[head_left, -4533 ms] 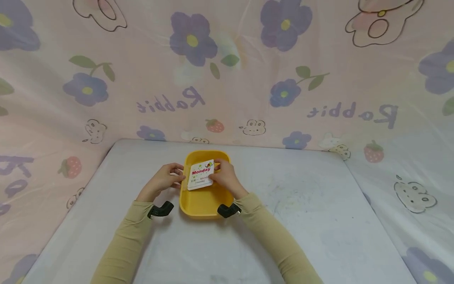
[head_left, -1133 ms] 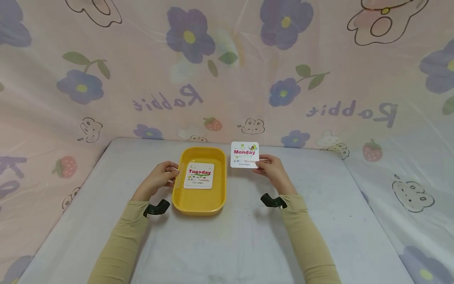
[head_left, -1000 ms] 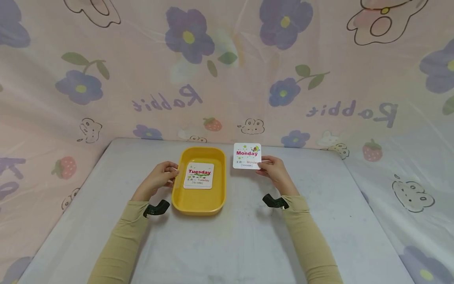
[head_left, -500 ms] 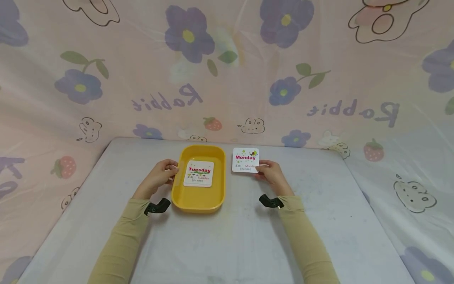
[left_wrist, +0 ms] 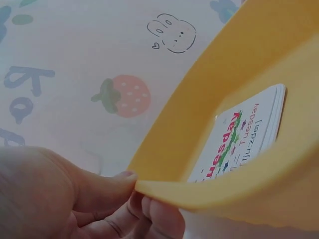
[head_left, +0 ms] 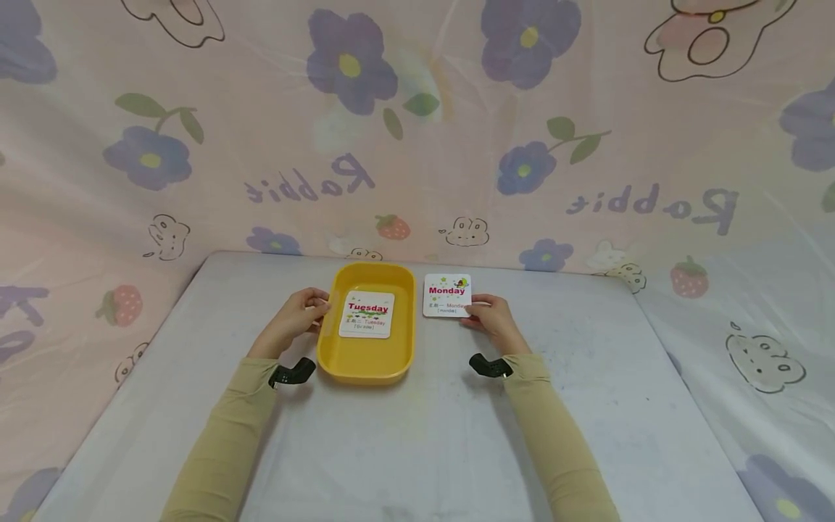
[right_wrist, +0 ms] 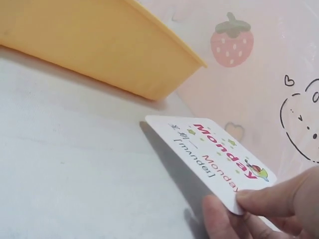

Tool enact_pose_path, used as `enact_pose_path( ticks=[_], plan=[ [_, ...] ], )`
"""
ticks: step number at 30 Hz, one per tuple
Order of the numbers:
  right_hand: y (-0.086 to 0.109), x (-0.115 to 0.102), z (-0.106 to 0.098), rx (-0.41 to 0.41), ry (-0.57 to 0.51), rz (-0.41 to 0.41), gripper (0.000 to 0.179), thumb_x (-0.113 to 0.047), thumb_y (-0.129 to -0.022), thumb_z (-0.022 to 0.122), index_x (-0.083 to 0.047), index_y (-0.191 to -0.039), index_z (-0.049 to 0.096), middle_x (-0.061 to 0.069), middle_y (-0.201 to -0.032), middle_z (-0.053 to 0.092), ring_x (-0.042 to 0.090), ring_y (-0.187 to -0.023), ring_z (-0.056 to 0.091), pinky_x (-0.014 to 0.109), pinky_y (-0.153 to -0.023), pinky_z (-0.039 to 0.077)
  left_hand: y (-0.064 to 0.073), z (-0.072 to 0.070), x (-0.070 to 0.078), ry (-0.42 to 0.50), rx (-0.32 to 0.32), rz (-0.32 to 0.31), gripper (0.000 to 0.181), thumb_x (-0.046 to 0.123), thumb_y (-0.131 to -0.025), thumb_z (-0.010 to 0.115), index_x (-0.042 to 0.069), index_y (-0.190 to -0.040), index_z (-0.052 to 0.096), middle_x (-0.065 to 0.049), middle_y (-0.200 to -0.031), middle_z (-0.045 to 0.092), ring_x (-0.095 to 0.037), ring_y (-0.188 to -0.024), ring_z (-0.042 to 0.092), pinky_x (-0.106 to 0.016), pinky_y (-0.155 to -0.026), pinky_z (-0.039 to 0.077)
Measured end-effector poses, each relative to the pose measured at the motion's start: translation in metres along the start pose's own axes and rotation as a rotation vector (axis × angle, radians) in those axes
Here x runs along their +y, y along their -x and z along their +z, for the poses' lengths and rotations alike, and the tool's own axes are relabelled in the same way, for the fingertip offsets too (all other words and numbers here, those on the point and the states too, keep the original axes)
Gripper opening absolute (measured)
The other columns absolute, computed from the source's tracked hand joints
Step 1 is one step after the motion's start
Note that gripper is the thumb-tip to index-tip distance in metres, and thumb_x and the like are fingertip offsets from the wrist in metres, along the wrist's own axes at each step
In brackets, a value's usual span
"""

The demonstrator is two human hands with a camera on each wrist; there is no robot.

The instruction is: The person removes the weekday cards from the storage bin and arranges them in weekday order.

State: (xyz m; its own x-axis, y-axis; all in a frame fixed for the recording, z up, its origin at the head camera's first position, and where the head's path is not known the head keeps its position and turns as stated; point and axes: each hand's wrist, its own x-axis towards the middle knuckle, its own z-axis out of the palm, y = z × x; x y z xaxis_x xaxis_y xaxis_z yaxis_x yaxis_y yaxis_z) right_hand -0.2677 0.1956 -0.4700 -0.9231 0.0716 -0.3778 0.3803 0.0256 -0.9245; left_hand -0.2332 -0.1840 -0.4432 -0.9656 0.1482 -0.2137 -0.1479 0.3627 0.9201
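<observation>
A yellow plastic tray (head_left: 365, 362) stands on the white table, and my left hand (head_left: 291, 322) pinches its left rim between thumb and fingers. Inside it lies a small stack of white flashcards, the top one a Tuesday card (head_left: 367, 315). My right hand (head_left: 494, 323) pinches a white Monday flashcard (head_left: 447, 296) by its lower right corner, just right of the tray. In the right wrist view the Monday card (right_wrist: 214, 159) is tilted close over the tabletop, its shadow beneath. Thumb on top, the other fingers are under the card. The left wrist view shows the stack's edges (left_wrist: 279, 114).
The white tabletop (head_left: 587, 406) extends to the right of the right hand and in front of the tray. A pink cloth (head_left: 417, 159) with flowers, rabbits and strawberries hangs behind the table and at both sides. Each wrist carries a black camera mount (head_left: 293, 371).
Earlier the right hand held the Monday card over the tray; it has carried it out to the right, uncovering the Tuesday card, and lowered it toward the table. The left hand stays at the rim.
</observation>
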Motion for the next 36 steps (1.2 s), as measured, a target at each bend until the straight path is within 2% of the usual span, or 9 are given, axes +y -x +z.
enact_pose_path(
  ticks=[5, 12, 19, 24, 30, 36],
  plan=[
    [-0.004, 0.003, 0.002, 0.017, 0.020, -0.013, 0.041, 0.005, -0.092, 0.057, 0.007, -0.131, 0.047, 0.020, -0.111, 0.055, 0.015, -0.076, 0.060, 0.032, -0.077, 0.054, -0.004, 0.000, -0.001, -0.002, 0.004, -0.005, 0.032, 0.012, -0.101, 0.049, -0.006, -0.126, 0.042, -0.019, -0.105, 0.051, -0.024, -0.082, 0.057, -0.028, -0.067, 0.054],
    [-0.011, 0.006, 0.005, 0.048, 0.067, -0.036, 0.039, 0.004, -0.089, 0.061, 0.008, -0.126, 0.052, 0.018, -0.103, 0.057, 0.016, -0.072, 0.061, 0.028, -0.069, 0.055, -0.006, 0.001, 0.002, -0.017, 0.012, 0.008, 0.031, 0.010, -0.100, 0.049, -0.008, -0.125, 0.043, -0.020, -0.104, 0.052, -0.022, -0.079, 0.057, -0.027, -0.064, 0.054],
    [-0.014, 0.006, 0.005, 0.070, 0.094, -0.066, 0.036, 0.004, -0.085, 0.064, 0.010, -0.120, 0.056, 0.018, -0.101, 0.057, 0.015, -0.070, 0.064, 0.027, -0.068, 0.055, -0.007, 0.001, 0.002, -0.018, 0.014, 0.000, 0.030, 0.009, -0.100, 0.049, -0.008, -0.125, 0.043, -0.022, -0.105, 0.052, -0.024, -0.078, 0.057, -0.028, -0.064, 0.054],
    [-0.010, 0.003, 0.002, 0.088, 0.184, -0.079, 0.032, 0.002, -0.084, 0.068, 0.011, -0.113, 0.061, 0.021, -0.101, 0.061, 0.015, -0.067, 0.065, 0.027, -0.064, 0.056, -0.007, 0.002, 0.001, -0.015, -0.002, -0.007, 0.030, 0.010, -0.100, 0.049, -0.008, -0.125, 0.043, -0.020, -0.103, 0.052, -0.023, -0.078, 0.056, -0.029, -0.064, 0.054],
    [-0.009, -0.003, 0.002, 0.125, 0.322, -0.109, 0.025, -0.004, -0.081, 0.074, 0.007, -0.103, 0.068, 0.019, -0.094, 0.067, 0.016, -0.064, 0.065, 0.027, -0.059, 0.055, -0.009, 0.002, 0.002, -0.015, 0.006, -0.011, 0.031, 0.010, -0.100, 0.049, -0.008, -0.125, 0.043, -0.021, -0.106, 0.053, -0.025, -0.080, 0.056, -0.029, -0.064, 0.054],
    [-0.010, -0.008, 0.002, 0.087, 0.337, -0.092, 0.025, -0.002, -0.081, 0.074, 0.009, -0.102, 0.066, 0.018, -0.089, 0.067, 0.015, -0.059, 0.064, 0.027, -0.058, 0.055, -0.008, 0.000, 0.004, -0.023, 0.007, -0.007, 0.031, 0.009, -0.100, 0.049, -0.008, -0.126, 0.043, -0.022, -0.105, 0.053, -0.024, -0.079, 0.055, -0.029, -0.063, 0.054]
  ],
)
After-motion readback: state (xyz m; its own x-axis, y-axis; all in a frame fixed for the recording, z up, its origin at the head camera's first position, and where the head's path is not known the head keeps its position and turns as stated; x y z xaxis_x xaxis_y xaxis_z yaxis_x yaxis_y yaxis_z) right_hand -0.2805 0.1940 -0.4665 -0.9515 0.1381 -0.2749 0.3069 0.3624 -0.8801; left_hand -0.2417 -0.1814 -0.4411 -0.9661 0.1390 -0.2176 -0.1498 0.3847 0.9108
